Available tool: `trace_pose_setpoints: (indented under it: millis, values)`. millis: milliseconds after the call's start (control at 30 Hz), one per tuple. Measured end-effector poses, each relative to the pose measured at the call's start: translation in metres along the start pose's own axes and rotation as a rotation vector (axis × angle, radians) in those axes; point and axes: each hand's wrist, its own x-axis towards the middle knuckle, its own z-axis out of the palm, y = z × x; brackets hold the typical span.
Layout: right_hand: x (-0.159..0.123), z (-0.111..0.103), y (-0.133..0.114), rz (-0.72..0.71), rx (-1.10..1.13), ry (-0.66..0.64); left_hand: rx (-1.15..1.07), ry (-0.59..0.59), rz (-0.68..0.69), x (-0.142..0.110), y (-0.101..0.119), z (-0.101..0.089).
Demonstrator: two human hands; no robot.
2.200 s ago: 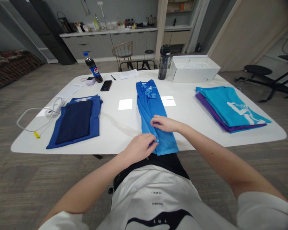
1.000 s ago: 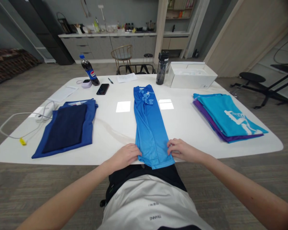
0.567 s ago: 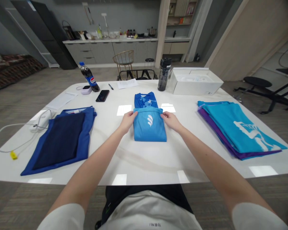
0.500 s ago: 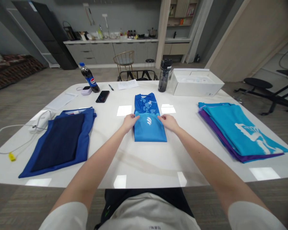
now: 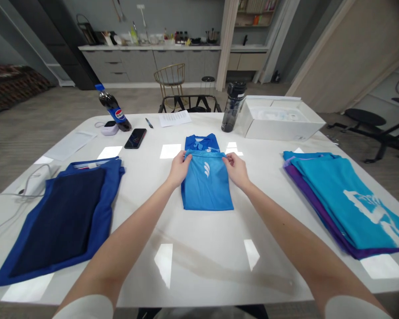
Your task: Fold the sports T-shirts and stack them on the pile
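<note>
A blue shirt [image 5: 207, 188] lies in the middle of the white table [image 5: 199, 248], its lower half folded up over the upper part. A white curved logo shows on the folded panel, and the darker patterned collar end sticks out beyond it. My left hand [image 5: 179, 168] pinches the left corner of the folded-up hem. On the opposite corner, the fingers of my right hand [image 5: 236, 169] are closed on the same hem. The hem edge looks slightly raised between both hands.
Folded navy and blue clothes [image 5: 60, 217] lie left, beside a white power strip [image 5: 33, 181]. Turquoise and purple shirts [image 5: 349, 199] are stacked right. Behind stand a cola bottle [image 5: 115, 110], a phone [image 5: 135, 138], papers [image 5: 175, 118], a dark water bottle [image 5: 232, 108] and a white box [image 5: 282, 122].
The shirt went from a long strip to folded in half, its hem carried away from me by both hands. Since half a second ago the hem has shifted slightly farther toward the collar.
</note>
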Motion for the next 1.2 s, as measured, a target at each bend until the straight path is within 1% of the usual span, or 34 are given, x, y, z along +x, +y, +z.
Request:
trace_pose_setpoints:
  millis: [67,133,167,233,300,400,433,500,567,633,667,700,767,833,900,933,1000,1033,1100,1133,1200]
  values:
    - [0.028,0.006,0.000,-0.010,0.028,0.062,-0.111,0.018,-0.059,0.028,-0.003,0.006]
    - [0.057,0.018,0.006,0.007,0.018,0.093,-0.118,0.060,-0.128,0.057,-0.012,0.011]
    - [0.070,0.025,0.011,0.033,-0.005,0.078,-0.080,0.083,-0.168,0.070,-0.018,0.012]
    - [0.090,0.038,0.021,0.093,-0.064,0.004,0.022,0.113,-0.224,0.093,-0.030,0.014]
    - [0.105,0.049,0.029,0.119,-0.087,-0.027,0.072,0.116,-0.203,0.112,-0.038,0.015]
    - [0.125,0.060,0.032,0.087,-0.031,0.071,-0.001,0.107,-0.070,0.141,-0.042,0.016]
    - [0.132,0.063,0.032,0.081,-0.016,0.099,-0.041,0.106,-0.044,0.151,-0.043,0.017]
    - [0.144,0.071,0.032,0.097,-0.027,0.092,-0.103,0.111,-0.074,0.167,-0.046,0.020]
    - [0.152,0.078,0.034,0.143,-0.119,0.015,-0.115,0.118,-0.173,0.176,-0.053,0.022]
    - [0.152,0.083,0.034,0.158,-0.255,-0.063,-0.071,0.118,-0.236,0.175,-0.063,0.020]
    - [0.148,0.083,0.033,0.141,-0.320,-0.079,-0.028,0.114,-0.227,0.171,-0.067,0.017]
    - [0.142,0.082,0.032,0.110,-0.374,-0.075,0.035,0.109,-0.186,0.164,-0.070,0.013]
    - [0.126,0.076,0.025,0.031,-0.443,-0.038,0.213,0.077,-0.033,0.147,-0.072,0.005]
    - [0.108,0.071,0.015,-0.057,-0.466,-0.032,0.413,-0.001,0.148,0.126,-0.068,0.002]
    - [0.092,0.070,0.004,-0.159,-0.448,-0.096,0.560,-0.115,0.275,0.107,-0.060,0.009]
    - [0.085,0.072,0.000,-0.200,-0.436,-0.146,0.608,-0.169,0.302,0.099,-0.057,0.016]
    - [0.077,0.081,-0.006,-0.220,-0.433,-0.250,0.693,-0.247,0.287,0.088,-0.052,0.033]
    - [0.074,0.086,-0.007,-0.201,-0.449,-0.292,0.743,-0.271,0.259,0.084,-0.051,0.042]
    - [0.073,0.093,-0.005,-0.125,-0.509,-0.346,0.864,-0.281,0.197,0.082,-0.053,0.054]
    - [0.073,0.095,-0.003,-0.080,-0.541,-0.360,0.924,-0.278,0.174,0.082,-0.055,0.057]
    - [0.074,0.093,0.004,-0.008,-0.593,-0.362,1.011,-0.271,0.153,0.082,-0.058,0.056]
